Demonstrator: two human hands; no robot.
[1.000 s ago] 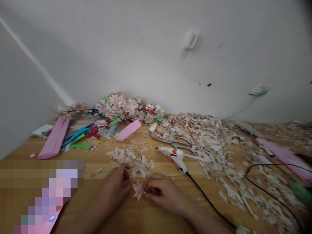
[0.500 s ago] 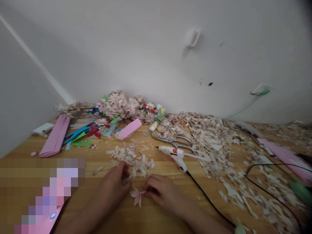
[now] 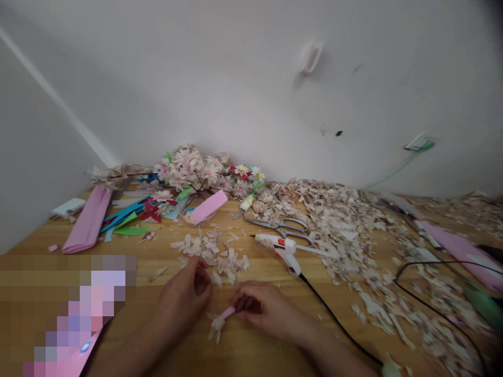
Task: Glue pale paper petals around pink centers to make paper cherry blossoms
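My right hand (image 3: 269, 311) pinches the pink rolled stem of a small paper flower (image 3: 217, 325). Its pale petals hang down to the left, just above the wooden table. Facing it, my left hand (image 3: 184, 293) has its fingers curled in toward the thumb, apart from the flower; whatever lies between the fingertips is hidden. Beyond both hands lies a loose pile of pale cut petals (image 3: 228, 266). A white hot glue gun (image 3: 285, 248) rests to the right of the pile, its black cord running toward me.
Scissors (image 3: 281, 226) lie behind the glue gun. Made-up blossoms (image 3: 190, 166) are heaped against the wall. Pink crepe paper (image 3: 88, 220) and coloured strips (image 3: 129, 212) sit at left. Paper scraps (image 3: 338, 214) cover the right side. A blurred-out patch hides the lower left.
The flower has turned in my right hand: its pink centre faced me before, and now its stem and the backs of the petals show. The left hand has barely moved.
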